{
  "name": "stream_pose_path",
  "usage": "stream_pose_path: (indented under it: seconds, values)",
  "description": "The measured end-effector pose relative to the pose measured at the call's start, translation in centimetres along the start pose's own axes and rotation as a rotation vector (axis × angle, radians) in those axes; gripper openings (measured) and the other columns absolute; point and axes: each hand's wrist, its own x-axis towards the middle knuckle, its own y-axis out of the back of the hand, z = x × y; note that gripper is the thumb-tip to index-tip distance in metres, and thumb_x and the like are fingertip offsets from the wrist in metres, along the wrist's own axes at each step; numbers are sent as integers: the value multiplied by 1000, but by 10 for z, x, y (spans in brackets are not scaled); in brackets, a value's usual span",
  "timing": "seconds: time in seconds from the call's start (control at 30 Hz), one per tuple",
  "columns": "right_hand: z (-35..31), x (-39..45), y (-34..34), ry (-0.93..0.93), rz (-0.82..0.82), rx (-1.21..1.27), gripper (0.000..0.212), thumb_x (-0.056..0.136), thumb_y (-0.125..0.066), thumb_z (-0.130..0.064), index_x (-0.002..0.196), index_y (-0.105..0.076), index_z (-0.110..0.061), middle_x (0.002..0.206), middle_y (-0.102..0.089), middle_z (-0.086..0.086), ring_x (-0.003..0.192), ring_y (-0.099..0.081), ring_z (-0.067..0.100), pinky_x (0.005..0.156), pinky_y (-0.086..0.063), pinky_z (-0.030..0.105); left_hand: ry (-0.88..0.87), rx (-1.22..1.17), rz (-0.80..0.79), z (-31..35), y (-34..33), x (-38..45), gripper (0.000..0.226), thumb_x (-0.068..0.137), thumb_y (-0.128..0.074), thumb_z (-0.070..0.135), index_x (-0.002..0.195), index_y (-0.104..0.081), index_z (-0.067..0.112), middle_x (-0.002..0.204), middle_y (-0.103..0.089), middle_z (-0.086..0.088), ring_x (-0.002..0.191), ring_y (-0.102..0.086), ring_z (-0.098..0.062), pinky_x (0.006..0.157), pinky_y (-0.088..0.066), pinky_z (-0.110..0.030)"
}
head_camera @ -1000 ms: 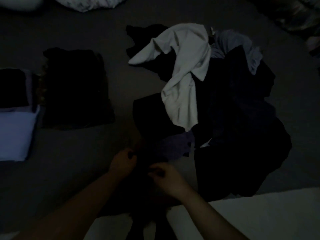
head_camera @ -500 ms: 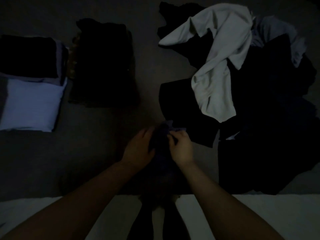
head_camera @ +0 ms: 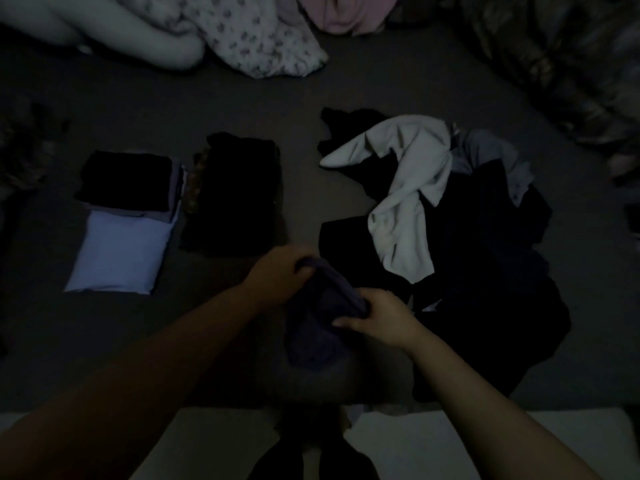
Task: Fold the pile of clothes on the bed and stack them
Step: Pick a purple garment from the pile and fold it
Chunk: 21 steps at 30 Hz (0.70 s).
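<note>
Now my left hand (head_camera: 281, 271) & right hand (head_camera: 380, 315) both grip a small purple cloth (head_camera: 320, 317), held up just over the bed (head_camera: 242, 105), w/ the messy pile (head_camera: 485, 271) on the right. I think I'm starting its fold. Next: lay it flat, fold, then put it by the folded stacks (head_camera: 124, 216) on the left.

The view is very dim and murky, with dark garments losing all detail. Only pale fabrics like the white garment (head_camera: 412, 199) catch faint light. The upper right corner is blurred.
</note>
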Motion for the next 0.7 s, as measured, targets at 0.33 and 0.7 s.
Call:
stream_pose_path:
  seconds: [0.33,0.7]
  values:
    - [-23,-69,103,-266,324,-355,21,84,-48,-13,96,-66,-14,89,-66,0,79,-60,17,60,-41,25,-132,190,152,93,134,-6,26,91,-44,29,104,-64,18,96,-55,3,90,-54,-17,67,-34,-26]
    - [-24,-113,210,-251,603,-13,28,92,-41,-5,109,-63,-5,99,-64,15,87,-60,29,72,-45,29,17,134,462,152,243,1,29,87,-52,30,102,-68,12,101,-68,-11,95,-63,-27,74,-44,-31]
